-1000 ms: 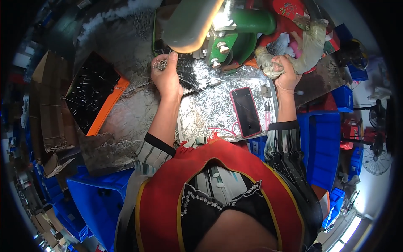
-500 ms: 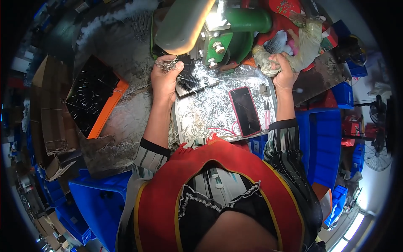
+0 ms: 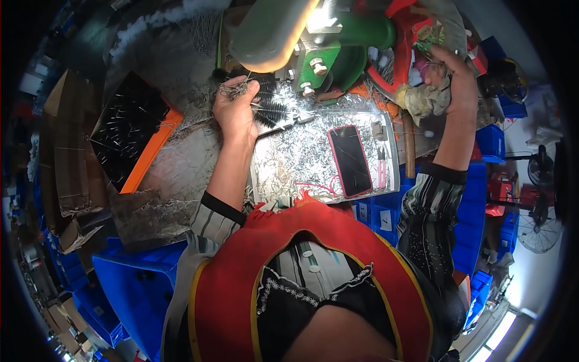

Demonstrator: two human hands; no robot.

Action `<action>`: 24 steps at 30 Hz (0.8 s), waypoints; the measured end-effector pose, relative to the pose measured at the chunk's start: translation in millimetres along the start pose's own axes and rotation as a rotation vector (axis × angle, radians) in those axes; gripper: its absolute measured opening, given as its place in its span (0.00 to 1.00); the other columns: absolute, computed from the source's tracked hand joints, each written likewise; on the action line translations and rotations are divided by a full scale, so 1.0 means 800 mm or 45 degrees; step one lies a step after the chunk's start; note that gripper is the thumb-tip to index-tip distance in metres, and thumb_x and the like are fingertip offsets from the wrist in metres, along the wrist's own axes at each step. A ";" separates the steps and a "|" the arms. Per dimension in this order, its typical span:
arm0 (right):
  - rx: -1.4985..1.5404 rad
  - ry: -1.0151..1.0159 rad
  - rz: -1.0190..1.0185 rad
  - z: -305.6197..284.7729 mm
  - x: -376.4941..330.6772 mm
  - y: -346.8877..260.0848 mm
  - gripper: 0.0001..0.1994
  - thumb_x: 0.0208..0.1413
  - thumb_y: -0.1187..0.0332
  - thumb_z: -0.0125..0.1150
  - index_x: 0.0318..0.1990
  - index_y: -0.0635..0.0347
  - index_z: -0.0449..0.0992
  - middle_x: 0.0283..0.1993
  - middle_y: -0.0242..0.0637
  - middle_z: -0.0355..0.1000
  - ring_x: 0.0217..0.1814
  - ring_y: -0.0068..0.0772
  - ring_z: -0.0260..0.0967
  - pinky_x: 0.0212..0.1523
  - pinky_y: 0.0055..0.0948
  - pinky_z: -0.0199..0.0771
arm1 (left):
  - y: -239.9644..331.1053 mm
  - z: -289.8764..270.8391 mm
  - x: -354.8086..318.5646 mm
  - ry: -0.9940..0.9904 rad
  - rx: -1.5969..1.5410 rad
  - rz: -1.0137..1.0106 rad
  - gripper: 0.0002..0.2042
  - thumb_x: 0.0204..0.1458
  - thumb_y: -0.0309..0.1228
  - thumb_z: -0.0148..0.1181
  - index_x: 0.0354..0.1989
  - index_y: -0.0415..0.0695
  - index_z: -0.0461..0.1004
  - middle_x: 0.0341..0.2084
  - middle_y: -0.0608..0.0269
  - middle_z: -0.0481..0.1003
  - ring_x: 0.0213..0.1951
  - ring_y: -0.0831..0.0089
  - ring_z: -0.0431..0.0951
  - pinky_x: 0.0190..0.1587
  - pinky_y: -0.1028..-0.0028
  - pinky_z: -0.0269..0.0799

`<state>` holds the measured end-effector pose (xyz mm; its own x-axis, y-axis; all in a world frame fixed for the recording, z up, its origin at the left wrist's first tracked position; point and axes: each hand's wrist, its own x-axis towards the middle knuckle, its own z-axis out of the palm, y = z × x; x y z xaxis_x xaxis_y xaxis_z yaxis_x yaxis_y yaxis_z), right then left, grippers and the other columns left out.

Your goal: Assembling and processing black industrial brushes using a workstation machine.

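Observation:
My left hand (image 3: 236,111) is closed around a bundle of thin wire stems (image 3: 232,89). Black-bristled wire brushes (image 3: 268,111) lie right beside it, under a green machine (image 3: 325,63). At the far right, my right hand (image 3: 452,78) is at a red container (image 3: 395,66) and grips a crumpled, yellowish-white cloth (image 3: 422,101). The cloth hides part of its fingers. Between my hands lies a metal tray (image 3: 289,163) strewn with small metal scraps. On the tray rests a phone with a pink edge (image 3: 351,161).
An orange-edged box of black brushes (image 3: 129,133) stands on the left of the worktable. A wooden handle (image 3: 409,148) sticks out right of the tray. A lamp (image 3: 271,36) hangs over the work. Blue bins (image 3: 139,289) stand near the table's front edge.
My right hand has moved right and away from me, the crumpled cloth shifting with it. The wooden handle and more of the red container now show. My left hand keeps its bundle, barely moved.

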<state>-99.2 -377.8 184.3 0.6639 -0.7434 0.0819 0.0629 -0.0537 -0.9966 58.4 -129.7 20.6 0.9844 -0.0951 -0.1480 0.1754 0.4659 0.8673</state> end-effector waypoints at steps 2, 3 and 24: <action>0.064 0.012 -0.158 -0.008 0.002 0.026 0.09 0.40 0.70 0.62 0.23 0.67 0.72 0.15 0.37 0.64 0.14 0.30 0.61 0.19 0.26 0.63 | 0.000 -0.005 0.000 0.017 0.011 0.017 0.13 0.39 0.14 0.62 0.35 0.38 0.71 0.28 0.61 0.74 0.26 0.76 0.72 0.28 0.79 0.69; 0.068 -0.008 -0.152 0.001 0.000 0.065 0.09 0.40 0.70 0.62 0.23 0.67 0.72 0.15 0.37 0.64 0.14 0.30 0.61 0.19 0.26 0.63 | -0.001 -0.010 0.001 0.026 0.023 0.033 0.13 0.39 0.14 0.62 0.35 0.38 0.71 0.28 0.62 0.74 0.26 0.76 0.72 0.28 0.79 0.69; 0.112 0.089 0.051 -0.012 -0.001 0.050 0.06 0.40 0.75 0.61 0.22 0.67 0.69 0.16 0.38 0.63 0.14 0.30 0.62 0.20 0.30 0.67 | 0.006 -0.009 0.010 -0.236 -0.210 -0.145 0.14 0.42 0.14 0.60 0.37 0.42 0.68 0.31 0.60 0.73 0.28 0.69 0.76 0.26 0.70 0.77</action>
<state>-104.9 -385.7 144.1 0.6137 -0.7886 0.0380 0.1044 0.0335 -0.9940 67.5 -121.7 20.1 0.9416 -0.3075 -0.1370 0.2994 0.5789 0.7585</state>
